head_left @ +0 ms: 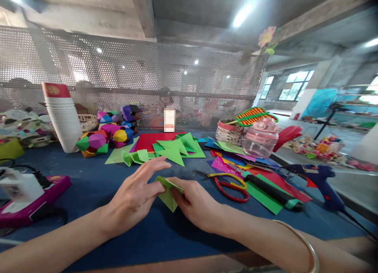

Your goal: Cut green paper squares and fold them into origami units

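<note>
A small folded piece of light green paper [169, 200] is held up over the front middle of the blue table. My right hand [199, 202] pinches its right side between thumb and fingers. My left hand [134, 192] is at its left side, the thumb touching the paper's upper left edge while the upper fingers stretch out above it, apart from the thumb. The paper hides part of the thumb tips. Just beyond my hands lie folded green paper pieces [137, 156] and loose pointed green sheets [171, 150].
To the right lie scissors [232, 184], a black paper trimmer [270, 190], coloured sheets [224, 166] and a blue glue gun [321, 182]. Behind them stands a pink bottle [261, 139]. Leftward are stacked paper cups [63, 119], paper balls [96, 142] and a purple power strip [32, 206].
</note>
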`<state>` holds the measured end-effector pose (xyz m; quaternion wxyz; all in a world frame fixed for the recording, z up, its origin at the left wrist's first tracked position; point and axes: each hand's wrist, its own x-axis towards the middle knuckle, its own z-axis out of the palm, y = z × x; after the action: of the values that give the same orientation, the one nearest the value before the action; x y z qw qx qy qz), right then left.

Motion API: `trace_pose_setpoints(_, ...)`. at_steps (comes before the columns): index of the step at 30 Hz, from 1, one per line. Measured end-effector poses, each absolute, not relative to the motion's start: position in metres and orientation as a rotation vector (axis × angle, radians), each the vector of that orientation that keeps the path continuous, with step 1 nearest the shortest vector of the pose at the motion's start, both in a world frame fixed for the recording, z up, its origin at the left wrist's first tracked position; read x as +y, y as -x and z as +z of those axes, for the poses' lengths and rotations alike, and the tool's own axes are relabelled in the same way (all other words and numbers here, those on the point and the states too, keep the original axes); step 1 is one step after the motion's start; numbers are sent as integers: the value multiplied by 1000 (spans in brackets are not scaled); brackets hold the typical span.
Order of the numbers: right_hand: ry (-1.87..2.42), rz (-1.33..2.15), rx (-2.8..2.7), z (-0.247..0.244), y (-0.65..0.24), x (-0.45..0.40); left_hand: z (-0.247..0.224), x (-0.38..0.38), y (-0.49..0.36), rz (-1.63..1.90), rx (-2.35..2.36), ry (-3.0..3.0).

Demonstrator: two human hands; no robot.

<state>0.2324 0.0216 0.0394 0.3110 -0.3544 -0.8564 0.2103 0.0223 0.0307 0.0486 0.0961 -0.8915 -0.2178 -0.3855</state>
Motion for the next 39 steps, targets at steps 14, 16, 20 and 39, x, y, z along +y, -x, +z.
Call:
trace_pose_setpoints(14, 1065, 732, -2088, 42, -229, 24, 45, 37, -23, -1297, -1135, 2739)
trace_pose_setpoints(16, 1078, 684, -2071, 41, -230, 28, 43, 39, -23, -1170, -1108, 2833)
trace_pose_setpoints(20, 1072, 583, -2057, 41, -234, 31, 39, 39, -26, -1046, -1178, 2889)
trace_pose_setpoints(39, 1048, 722, -2047, 43, -226, 23, 35, 34, -37, -1703, -1465, 3239)
